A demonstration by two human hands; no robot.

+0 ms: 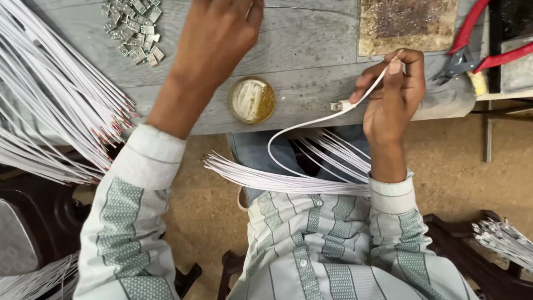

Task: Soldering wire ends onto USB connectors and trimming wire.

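right hand [395, 94] pinches thin white flat wire [311, 123], fingers closed, keeping its tip aloft | left hand [219, 33] loosely curled (grip hidden) beside small grey metal clips [133, 28], upper left

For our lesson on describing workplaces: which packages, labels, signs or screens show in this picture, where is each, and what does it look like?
No labels, signs or screens show.
Round tin: open, on the grey table between the left hand and right hand, gold rim, pale contents.
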